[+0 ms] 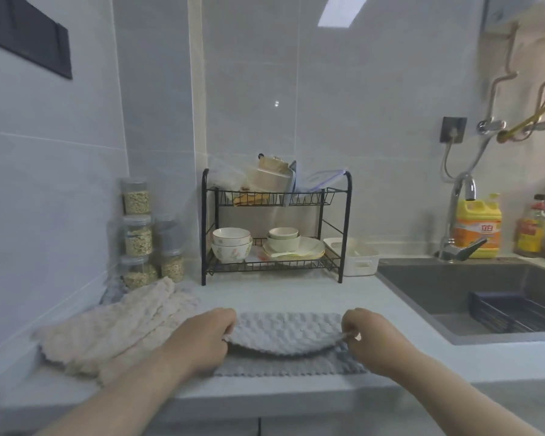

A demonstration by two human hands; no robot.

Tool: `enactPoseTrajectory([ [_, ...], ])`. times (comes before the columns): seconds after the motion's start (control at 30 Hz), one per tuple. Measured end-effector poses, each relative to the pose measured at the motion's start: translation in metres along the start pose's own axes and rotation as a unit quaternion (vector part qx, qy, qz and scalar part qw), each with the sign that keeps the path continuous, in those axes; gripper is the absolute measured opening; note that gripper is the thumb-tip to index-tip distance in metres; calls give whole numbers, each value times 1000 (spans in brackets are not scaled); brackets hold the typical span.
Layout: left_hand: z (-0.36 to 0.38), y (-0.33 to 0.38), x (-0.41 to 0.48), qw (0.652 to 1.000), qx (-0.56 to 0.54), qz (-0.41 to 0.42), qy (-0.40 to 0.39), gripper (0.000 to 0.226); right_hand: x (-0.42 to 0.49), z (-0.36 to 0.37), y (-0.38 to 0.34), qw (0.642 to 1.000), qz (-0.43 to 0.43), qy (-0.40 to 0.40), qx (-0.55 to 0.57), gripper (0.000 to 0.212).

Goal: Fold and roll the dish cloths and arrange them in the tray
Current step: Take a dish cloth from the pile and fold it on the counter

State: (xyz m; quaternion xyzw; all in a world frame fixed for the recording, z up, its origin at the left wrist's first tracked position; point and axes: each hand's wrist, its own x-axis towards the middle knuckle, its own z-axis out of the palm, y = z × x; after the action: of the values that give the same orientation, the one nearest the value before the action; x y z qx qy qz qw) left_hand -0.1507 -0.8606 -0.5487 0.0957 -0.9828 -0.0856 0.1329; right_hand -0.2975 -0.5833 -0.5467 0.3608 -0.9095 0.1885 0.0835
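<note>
A grey dish cloth lies on the counter near its front edge, its far part doubled over toward me. My left hand pinches the folded flap's left corner. My right hand pinches its right corner. The flap hangs in a curve between both hands, over the flat lower layer. A pile of cream dish cloths lies to the left, partly under my left forearm. A white tray stands at the back, right of the dish rack.
A black two-tier dish rack with bowls and plates stands behind the cloths. Jars of grain are stacked at the back left. A sink with a dark basket and a faucet lies to the right, bottles behind it.
</note>
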Motion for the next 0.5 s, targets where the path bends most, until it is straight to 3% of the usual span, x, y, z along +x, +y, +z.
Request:
enactPoseTrajectory([
  [0.13, 10, 3, -19, 999, 14, -4, -43, 22, -13, 9, 6, 999, 7, -43, -18, 17],
  [0.5, 23, 0, -25, 994, -82, -10, -74, 21, -22, 10, 22, 997, -10, -77, -6, 20],
])
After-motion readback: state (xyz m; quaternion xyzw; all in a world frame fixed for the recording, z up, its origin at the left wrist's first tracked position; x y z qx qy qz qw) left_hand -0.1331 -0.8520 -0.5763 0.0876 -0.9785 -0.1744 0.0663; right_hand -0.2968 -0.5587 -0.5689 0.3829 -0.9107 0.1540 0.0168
